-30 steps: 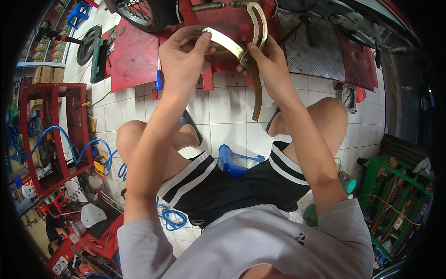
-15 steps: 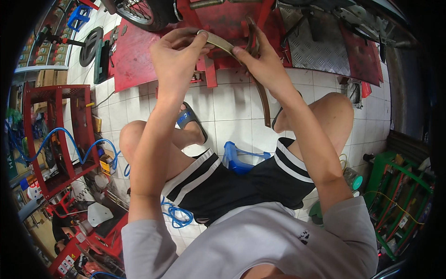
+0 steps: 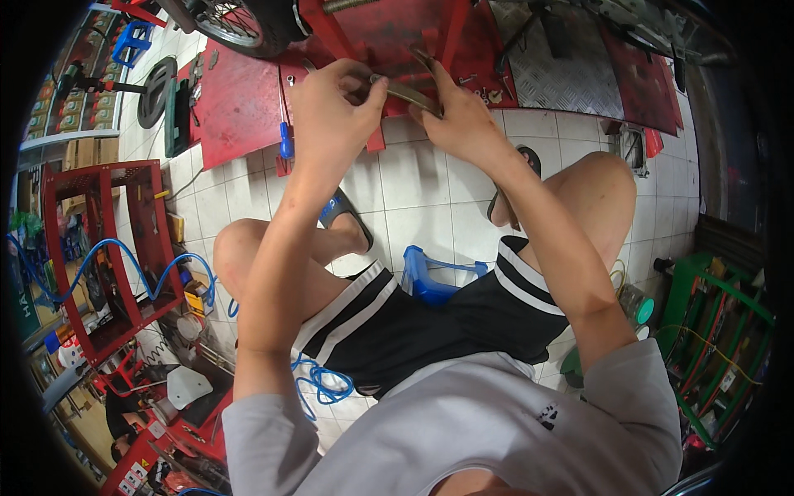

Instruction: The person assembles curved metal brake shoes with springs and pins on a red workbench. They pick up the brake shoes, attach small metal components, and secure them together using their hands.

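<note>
A thin, curved brown strip [image 3: 411, 96], smooth like metal or stiff plastic, stretches between my two hands above the edge of a red platform. My left hand [image 3: 335, 103] pinches one end between thumb and fingers. My right hand [image 3: 465, 120] closes around the strip further along, and another part of it sticks up past the fingers. Much of the strip is hidden by my hands, and its exact kind does not show. Beside my left hand, a screwdriver [image 3: 286, 142] with a blue handle lies over the platform's edge.
The red platform [image 3: 236, 103] carries a motorcycle wheel [image 3: 240, 25], small wrenches and a ribbed metal plate [image 3: 562, 78]. A blue plastic stool [image 3: 430, 285] shows between my legs. A red rack [image 3: 112, 248] stands left, a green rack [image 3: 711, 331] right. A blue hose [image 3: 318, 380] coils on the floor.
The strip's long end that hung below my right hand no longer shows there. My right hand has turned and moved slightly down. The screwdriver has come into view beside my left hand.
</note>
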`<state>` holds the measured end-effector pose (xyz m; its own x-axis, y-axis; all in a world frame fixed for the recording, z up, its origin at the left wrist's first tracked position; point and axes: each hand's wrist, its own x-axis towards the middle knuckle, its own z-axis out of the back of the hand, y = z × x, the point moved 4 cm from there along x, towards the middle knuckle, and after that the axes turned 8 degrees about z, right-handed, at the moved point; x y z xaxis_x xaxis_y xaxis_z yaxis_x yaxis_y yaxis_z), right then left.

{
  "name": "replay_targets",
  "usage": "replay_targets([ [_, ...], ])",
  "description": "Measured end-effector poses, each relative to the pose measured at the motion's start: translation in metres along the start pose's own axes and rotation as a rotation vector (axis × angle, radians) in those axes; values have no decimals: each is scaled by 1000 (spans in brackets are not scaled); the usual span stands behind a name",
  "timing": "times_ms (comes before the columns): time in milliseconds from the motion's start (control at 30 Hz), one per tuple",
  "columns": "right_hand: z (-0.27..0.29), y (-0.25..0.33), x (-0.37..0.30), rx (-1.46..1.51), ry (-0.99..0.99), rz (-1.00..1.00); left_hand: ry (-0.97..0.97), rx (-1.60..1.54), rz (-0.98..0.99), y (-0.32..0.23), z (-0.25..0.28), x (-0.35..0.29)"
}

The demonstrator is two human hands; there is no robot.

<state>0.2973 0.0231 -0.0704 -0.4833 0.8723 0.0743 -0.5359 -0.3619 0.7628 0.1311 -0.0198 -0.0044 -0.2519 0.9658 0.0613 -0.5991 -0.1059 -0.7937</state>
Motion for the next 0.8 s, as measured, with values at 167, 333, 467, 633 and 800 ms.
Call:
replay_targets([
  [167,28,3,-5,-189,6,8,64,-47,14,5,-4,8],
  [333,70,-17,-19,-251,-130,1,15,80,61,5,-1,16],
  [467,112,-43,-32,-308,-314,128,188,253,50,18,-31,12],
  [633,160,-59,-44,-316,-289,-124,486,229,-73,72,-125,-9],
  [800,187,-77,-50,-287,-338,-139,382,354,-258,90,-214,8],
])
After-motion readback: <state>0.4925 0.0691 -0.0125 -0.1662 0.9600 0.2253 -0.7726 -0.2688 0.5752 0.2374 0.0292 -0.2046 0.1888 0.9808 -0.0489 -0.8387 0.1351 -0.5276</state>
